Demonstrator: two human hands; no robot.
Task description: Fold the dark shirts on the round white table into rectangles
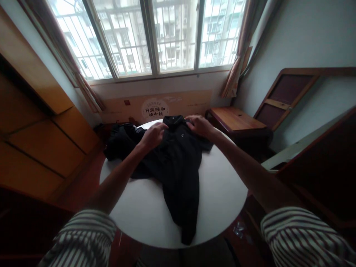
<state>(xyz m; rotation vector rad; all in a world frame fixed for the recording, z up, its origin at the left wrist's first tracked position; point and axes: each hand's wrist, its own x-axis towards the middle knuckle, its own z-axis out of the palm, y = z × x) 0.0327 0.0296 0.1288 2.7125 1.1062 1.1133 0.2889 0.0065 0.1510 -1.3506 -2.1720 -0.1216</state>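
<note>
A black collared shirt [182,159] with a small white mark on its chest lies spread and creased on a round white table [222,193]. Its collar points to the window, and a long narrow part runs down to the table's near edge. At the left side of the collar, my left hand [154,136] is closed, with its fingertips pinching the cloth. My right hand [200,126] holds the fabric by the collar's right side, thumb and fingers bent together. Bunched dark clothing [122,139] lies at the table's left edge, touching the shirt.
A barred window [175,37] spans the wall ahead, above a tan printed board [189,102]. To the right stand a low wooden table [236,118] and a wooden frame [278,100] leaning on the wall. Wooden cabinets [47,137] line the left.
</note>
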